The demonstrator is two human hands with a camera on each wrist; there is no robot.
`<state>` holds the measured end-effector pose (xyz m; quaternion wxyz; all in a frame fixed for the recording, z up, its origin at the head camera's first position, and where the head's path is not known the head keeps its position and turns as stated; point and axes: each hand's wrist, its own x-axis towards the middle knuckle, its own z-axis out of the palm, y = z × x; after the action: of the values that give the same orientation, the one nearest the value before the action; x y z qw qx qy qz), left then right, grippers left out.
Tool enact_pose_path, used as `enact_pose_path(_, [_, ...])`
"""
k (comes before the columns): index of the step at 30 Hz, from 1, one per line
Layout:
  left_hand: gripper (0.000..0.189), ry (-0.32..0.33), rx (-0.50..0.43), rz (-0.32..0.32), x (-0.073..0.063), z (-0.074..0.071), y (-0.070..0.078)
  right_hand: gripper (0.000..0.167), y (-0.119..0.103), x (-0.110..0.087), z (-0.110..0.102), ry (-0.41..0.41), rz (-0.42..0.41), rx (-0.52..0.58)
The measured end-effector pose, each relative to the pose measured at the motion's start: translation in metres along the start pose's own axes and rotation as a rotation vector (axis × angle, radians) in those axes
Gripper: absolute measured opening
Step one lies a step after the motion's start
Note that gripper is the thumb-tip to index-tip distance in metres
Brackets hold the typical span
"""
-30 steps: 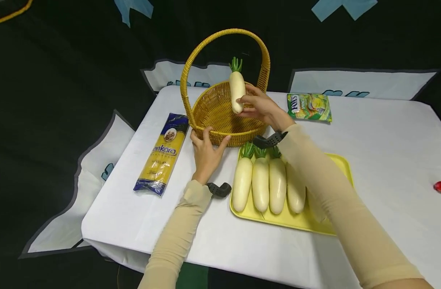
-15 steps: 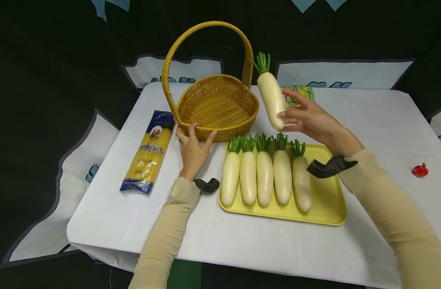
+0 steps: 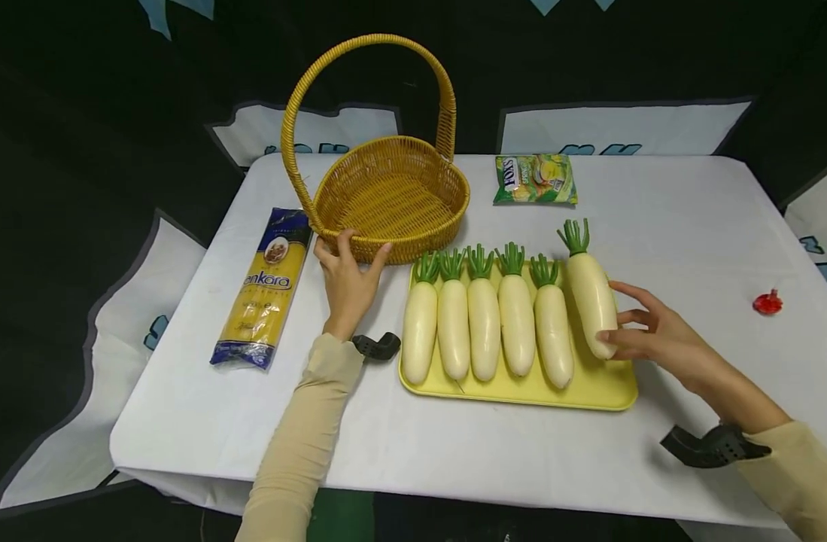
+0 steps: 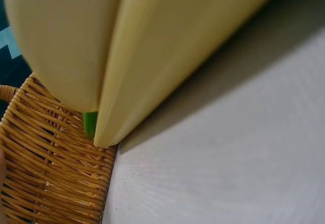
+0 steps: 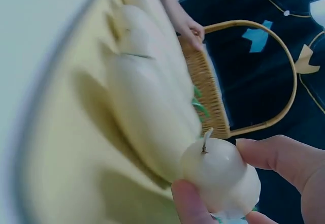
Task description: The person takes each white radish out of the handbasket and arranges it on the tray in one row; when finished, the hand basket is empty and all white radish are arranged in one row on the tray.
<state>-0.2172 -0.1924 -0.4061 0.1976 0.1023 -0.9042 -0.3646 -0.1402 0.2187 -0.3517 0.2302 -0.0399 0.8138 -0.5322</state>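
My right hand (image 3: 667,331) grips a white radish (image 3: 592,301) with green stems near its lower end, over the right part of the yellow tray (image 3: 599,388). In the right wrist view the thumb and fingers pinch this radish (image 5: 218,173) around its tip. Several more white radishes (image 3: 484,327) lie side by side on the tray, stems pointing away from me. My left hand (image 3: 348,290) holds the near rim of the wicker basket (image 3: 393,192), fingers over the edge and thumb spread along the outside. Inside, the basket shows only its woven bottom.
Left of the basket lies a yellow and blue pasta packet (image 3: 260,290). A green candy bag (image 3: 536,179) is behind the tray, and a small red object (image 3: 767,302) sits far right. The basket's tall handle (image 3: 369,39) arches over it.
The right hand has carried the radish from inside the basket's opening rightward and down to the tray's right side. The left hand stays on the basket rim; the head view has shifted slightly.
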Motion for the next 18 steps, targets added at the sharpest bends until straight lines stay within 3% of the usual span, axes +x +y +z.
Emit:
enact_pose_path(7, [0.070,-0.005,0.000,-0.001,0.001,0.000,0.001,0.078,0.018,-0.018,0.013,0.041,0.010,-0.091])
enact_pose_path(11, [0.071,-0.008,0.004,-0.013,-0.001,-0.002,0.000,0.077,0.022,-0.019,0.021,0.046,-0.036,-0.132])
enact_pose_path(18, [0.076,-0.113,0.105,-0.042,-0.009,-0.013,0.004,0.050,0.023,-0.017,0.027,0.121,-0.123,-0.259])
